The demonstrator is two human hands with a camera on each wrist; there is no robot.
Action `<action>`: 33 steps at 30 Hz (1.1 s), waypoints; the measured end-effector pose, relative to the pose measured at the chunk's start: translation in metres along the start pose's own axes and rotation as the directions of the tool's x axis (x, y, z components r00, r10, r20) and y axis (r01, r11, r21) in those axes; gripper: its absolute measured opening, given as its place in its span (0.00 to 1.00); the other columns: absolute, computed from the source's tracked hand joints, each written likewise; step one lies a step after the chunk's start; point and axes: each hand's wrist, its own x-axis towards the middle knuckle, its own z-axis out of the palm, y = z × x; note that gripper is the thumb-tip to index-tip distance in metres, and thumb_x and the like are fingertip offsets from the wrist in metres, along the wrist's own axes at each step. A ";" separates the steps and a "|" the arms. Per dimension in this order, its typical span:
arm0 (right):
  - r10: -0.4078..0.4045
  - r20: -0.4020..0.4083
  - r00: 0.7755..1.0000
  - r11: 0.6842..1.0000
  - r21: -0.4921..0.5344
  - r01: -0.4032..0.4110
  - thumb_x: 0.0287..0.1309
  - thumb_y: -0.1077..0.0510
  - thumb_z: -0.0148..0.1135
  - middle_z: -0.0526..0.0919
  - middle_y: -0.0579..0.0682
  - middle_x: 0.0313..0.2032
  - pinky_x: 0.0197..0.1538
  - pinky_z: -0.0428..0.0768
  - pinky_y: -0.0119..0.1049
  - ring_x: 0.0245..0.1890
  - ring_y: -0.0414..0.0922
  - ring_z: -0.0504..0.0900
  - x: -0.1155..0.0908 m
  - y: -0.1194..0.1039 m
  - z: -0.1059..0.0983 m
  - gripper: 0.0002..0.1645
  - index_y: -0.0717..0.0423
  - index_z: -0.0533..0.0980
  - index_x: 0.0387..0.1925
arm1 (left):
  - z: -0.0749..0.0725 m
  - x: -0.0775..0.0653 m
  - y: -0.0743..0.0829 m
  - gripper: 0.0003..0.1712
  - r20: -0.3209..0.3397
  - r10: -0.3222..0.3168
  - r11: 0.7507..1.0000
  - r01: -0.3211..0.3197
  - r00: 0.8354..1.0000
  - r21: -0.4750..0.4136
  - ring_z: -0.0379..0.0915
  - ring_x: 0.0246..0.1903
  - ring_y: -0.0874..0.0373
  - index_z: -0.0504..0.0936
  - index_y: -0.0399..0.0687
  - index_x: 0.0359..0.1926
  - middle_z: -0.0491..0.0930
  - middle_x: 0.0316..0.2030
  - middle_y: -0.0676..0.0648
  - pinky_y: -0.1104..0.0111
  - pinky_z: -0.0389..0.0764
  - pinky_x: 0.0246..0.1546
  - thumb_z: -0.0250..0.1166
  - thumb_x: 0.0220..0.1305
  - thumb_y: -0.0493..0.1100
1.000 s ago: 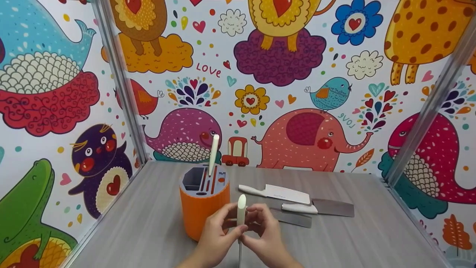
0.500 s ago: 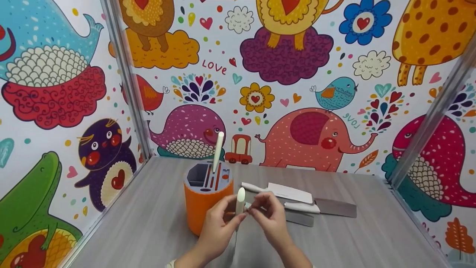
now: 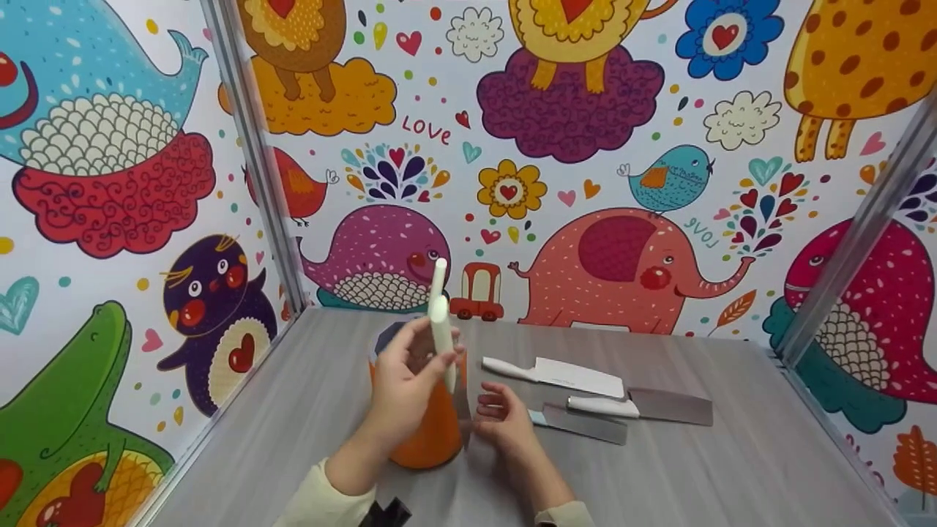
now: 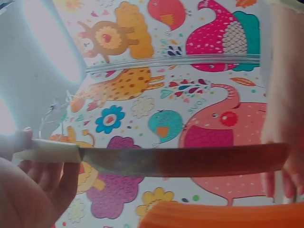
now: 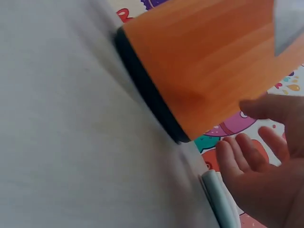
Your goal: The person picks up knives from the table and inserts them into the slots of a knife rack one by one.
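Note:
My left hand (image 3: pixel 401 384) grips a knife by its off-white handle (image 3: pixel 441 333), and the blade points down in front of the orange knife block (image 3: pixel 426 443). Side-on in the left wrist view, the long blade (image 4: pixel 185 160) lies across the picture. My right hand (image 3: pixel 509 428) is beside the lower blade and the block, its fingers loosely bent and holding nothing. Seen from the right wrist, this hand (image 5: pixel 259 175) is close to the block's orange wall (image 5: pixel 199 71). Another white handle (image 3: pixel 438 274) rises behind the held one. My left hand covers most of the block's slotted top.
Right of the block, on the grey wood-grain table (image 3: pixel 659 468), lie a white-bladed cleaver (image 3: pixel 578 377), a white-handled cleaver (image 3: pixel 673 408) and a third knife (image 3: pixel 585 424). Cartoon-printed walls with metal corner posts (image 3: pixel 256 161) enclose the table.
My left hand has raised the knife and carried it forward and left to the block. The right hand has let go of the knife and dropped lower, its fingers loosening.

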 end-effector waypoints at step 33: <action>-0.012 0.127 0.992 0.990 -0.140 0.029 0.41 0.50 0.81 0.62 0.47 0.73 0.74 0.60 0.58 0.74 0.52 0.60 -0.002 -0.004 0.031 0.63 0.26 0.53 0.74 | -0.029 0.095 0.070 0.24 -0.215 0.173 0.981 -0.186 0.961 -0.045 0.81 0.53 0.47 0.75 0.48 0.62 0.80 0.54 0.40 0.64 0.80 0.57 0.66 0.65 0.41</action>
